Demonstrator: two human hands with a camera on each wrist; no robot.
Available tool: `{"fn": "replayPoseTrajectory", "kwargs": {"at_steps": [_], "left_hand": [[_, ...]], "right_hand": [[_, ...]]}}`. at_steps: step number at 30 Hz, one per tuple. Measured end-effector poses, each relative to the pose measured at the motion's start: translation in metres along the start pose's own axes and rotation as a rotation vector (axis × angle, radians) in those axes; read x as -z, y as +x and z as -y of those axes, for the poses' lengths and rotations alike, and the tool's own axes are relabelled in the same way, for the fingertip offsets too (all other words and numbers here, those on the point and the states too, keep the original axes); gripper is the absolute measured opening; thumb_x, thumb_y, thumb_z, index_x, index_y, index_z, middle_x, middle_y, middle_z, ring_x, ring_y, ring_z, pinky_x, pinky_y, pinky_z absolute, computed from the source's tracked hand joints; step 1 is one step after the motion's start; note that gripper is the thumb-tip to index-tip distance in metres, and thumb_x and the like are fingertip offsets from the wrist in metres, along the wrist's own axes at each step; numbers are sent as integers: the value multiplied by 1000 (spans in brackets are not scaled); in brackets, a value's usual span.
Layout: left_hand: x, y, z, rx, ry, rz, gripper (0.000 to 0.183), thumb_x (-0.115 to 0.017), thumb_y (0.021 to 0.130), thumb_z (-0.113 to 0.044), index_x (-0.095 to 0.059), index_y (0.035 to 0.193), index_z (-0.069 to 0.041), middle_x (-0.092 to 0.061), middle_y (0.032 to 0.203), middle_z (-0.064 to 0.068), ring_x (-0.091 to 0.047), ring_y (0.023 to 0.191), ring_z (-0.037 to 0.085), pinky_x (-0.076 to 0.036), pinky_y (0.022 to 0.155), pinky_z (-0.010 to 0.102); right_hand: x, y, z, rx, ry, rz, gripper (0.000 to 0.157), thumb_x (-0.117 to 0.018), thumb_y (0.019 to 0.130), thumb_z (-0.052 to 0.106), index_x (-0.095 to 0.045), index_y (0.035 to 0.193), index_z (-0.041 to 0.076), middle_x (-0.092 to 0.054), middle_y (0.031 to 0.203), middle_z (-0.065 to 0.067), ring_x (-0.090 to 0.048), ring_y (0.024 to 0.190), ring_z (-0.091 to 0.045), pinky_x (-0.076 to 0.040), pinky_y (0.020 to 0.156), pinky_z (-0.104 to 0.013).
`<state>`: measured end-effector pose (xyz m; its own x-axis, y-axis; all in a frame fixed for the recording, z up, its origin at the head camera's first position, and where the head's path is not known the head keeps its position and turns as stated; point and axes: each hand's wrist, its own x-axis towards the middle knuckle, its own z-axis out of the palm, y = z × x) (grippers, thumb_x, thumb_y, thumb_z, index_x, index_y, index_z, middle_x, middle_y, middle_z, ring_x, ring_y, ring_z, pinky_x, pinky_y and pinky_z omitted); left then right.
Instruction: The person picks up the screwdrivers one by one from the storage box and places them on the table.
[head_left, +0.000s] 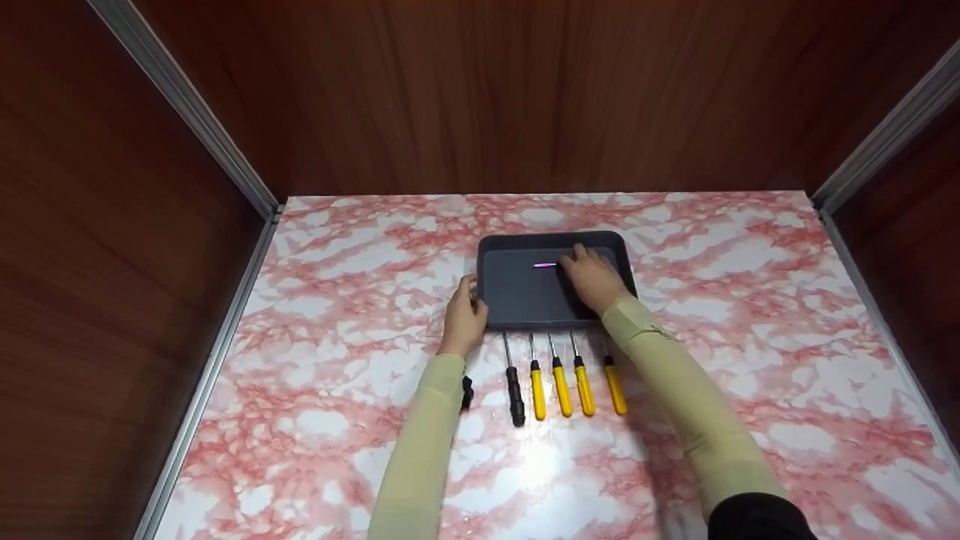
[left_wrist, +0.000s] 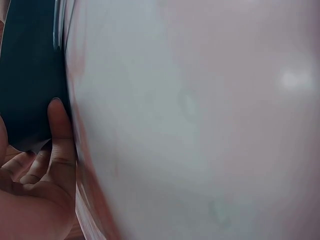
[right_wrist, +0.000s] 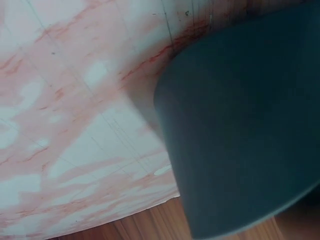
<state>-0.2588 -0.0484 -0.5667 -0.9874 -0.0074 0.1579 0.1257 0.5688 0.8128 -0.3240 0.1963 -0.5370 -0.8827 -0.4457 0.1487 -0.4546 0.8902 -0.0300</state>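
A dark grey rectangular tray (head_left: 517,325) lies on the table. My left hand (head_left: 463,321) grips its front left corner, thumb against the front wall and fingers along the left side; the left wrist view shows a thumb (left_wrist: 60,122) pressed to the dark wall. Inside the tray, my right hand (head_left: 594,281) is low over the floor, its fingertips at the end of a slim, shiny purple-pink thing (head_left: 544,265). The far end of that thing sticks out to the left. In the right wrist view the tray's wall (right_wrist: 235,130) hides the right hand's fingers.
In front of the tray lie a black-handled screwdriver (head_left: 515,396) and several yellow-handled screwdrivers (head_left: 562,390), tips toward it. A small black object (head_left: 466,392) shows beside the left forearm. Brown wooden panels (head_left: 487,97) wall the red-and-white marbled table (head_left: 360,315).
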Motion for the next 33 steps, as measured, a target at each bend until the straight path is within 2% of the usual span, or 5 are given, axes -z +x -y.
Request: {"fn": "replayPoseTrajectory", "kwargs": {"at_steps": [10,18,33], "left_hand": [[0,0,-2,25,-3,4,44,-44,87,-3,-37,130,-12,-48,82,4,-45,68,17,-38,62,31],[1,0,-1,22,-13,7,44,-43,88,-4,-37,131,-12,-48,79,6,-44,64,17,-38,59,30],[0,0,0,22,-15,10,44,-43,88,-5,-36,131,-12,-47,78,4,-44,63,16,-38,58,30]], "right_hand": [[0,0,-1,-8,-21,2,20,-48,86,3,-56,104,4,-44,109,-22,-47,98,-39,-38,78,-53],[-1,-3,-5,4,-89,3,24,-50,81,-2,-59,102,4,-48,109,-22,-47,101,-38,-38,78,-53],[-2,-3,-6,2,-81,28,28,-50,80,-4,-59,106,4,-48,111,-22,-45,105,-38,-38,80,-53]]}}
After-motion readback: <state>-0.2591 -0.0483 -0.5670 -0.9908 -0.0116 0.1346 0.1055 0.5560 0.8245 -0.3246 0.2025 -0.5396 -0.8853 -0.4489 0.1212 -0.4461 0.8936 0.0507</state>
